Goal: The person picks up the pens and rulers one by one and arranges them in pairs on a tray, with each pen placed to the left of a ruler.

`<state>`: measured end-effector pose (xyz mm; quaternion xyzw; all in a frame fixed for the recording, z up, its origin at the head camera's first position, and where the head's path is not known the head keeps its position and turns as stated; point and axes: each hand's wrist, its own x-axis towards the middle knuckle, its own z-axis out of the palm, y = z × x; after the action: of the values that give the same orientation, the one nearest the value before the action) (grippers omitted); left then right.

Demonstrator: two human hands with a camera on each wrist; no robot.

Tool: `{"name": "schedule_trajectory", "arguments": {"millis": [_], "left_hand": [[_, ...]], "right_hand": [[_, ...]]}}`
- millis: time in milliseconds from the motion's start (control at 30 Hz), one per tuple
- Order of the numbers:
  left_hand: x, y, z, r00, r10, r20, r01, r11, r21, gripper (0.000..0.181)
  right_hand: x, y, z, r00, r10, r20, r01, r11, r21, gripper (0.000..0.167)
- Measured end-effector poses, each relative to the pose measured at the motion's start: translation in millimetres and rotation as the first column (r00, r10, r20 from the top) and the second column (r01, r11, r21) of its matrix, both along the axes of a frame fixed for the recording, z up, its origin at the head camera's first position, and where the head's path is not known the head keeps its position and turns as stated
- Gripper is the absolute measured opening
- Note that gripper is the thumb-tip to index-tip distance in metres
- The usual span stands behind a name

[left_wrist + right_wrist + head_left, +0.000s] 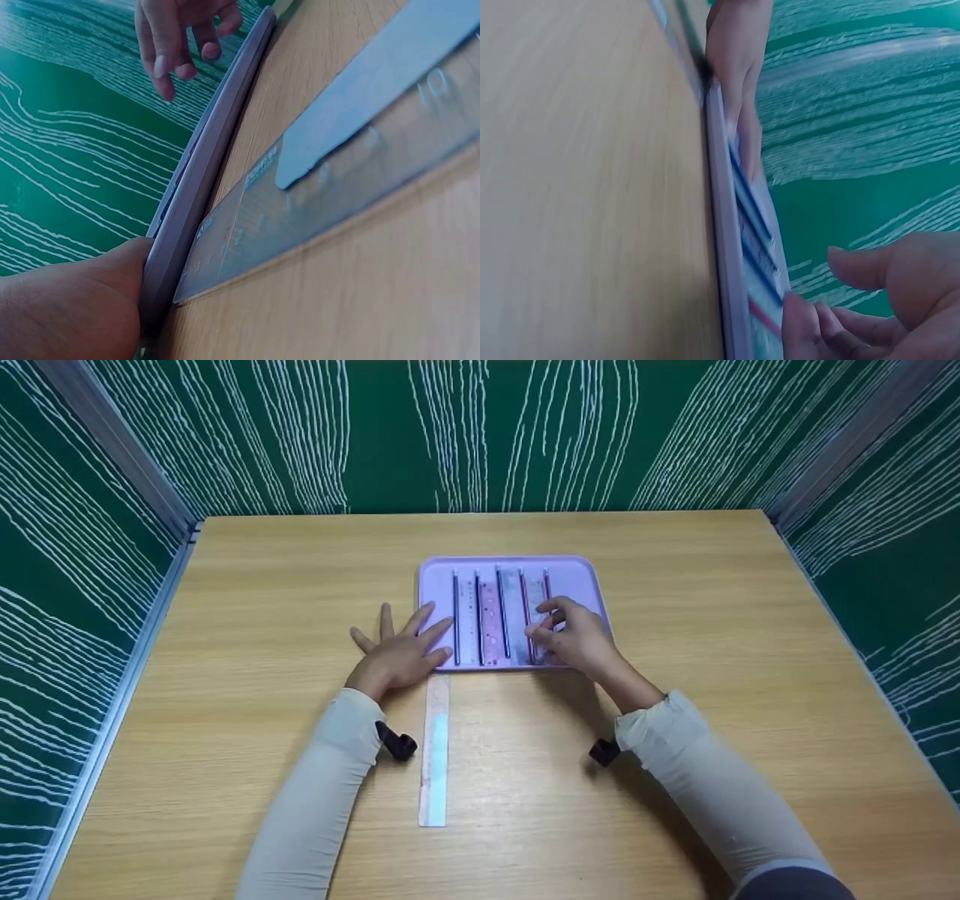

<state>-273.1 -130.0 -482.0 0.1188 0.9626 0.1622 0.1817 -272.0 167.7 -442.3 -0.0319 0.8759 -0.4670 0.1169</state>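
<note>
A lilac tray (506, 561) holds several pencils, dark ones such as this pencil (456, 619) on the left and red ones to the right. Between them lie rulers, among them a pink ruler (492, 622). My left hand (396, 658) rests on the tray's left edge and front-left corner with its fingers spread. Over the tray's right part hovers my right hand (574, 639), fingers bent loosely near a red pencil (524, 592). Thumb and fingers stand apart in the right wrist view, with nothing visible between them. A clear ruler (435, 750) lies on the table before the tray.
The wooden table (262, 585) reaches back to a green wall (382, 435) with white line patterns. Green panels with metal frame bars (112, 660) stand along both sides.
</note>
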Motion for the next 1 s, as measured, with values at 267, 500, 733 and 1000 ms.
{"name": "schedule_trajectory", "arguments": {"millis": [267,500,733,1000], "left_hand": [[0.8,-0.2,2.1,1.0,-0.005,0.007,0.005,1.0,-0.007,0.061],[0.5,-0.3,1.1,1.0,0.003,0.011,-0.003,1.0,-0.006,0.061],[1.2,0.0,2.2,1.0,-0.005,-0.008,0.005,1.0,0.001,0.06],[2.3,-0.2,2.9,1.0,-0.01,-0.017,0.01,1.0,0.007,0.06]], "right_hand": [[20.3,-16.8,4.3,0.989,0.083,0.121,-0.068,0.989,-0.129,0.052],[37.6,-29.8,-0.9,0.969,0.145,0.198,-0.083,0.953,-0.292,0.052],[52.4,-43.8,-7.5,0.948,0.203,0.244,-0.104,0.924,-0.368,0.054],[62.1,-63.4,-15.2,0.943,0.259,0.209,-0.197,0.94,-0.277,0.054]]}}
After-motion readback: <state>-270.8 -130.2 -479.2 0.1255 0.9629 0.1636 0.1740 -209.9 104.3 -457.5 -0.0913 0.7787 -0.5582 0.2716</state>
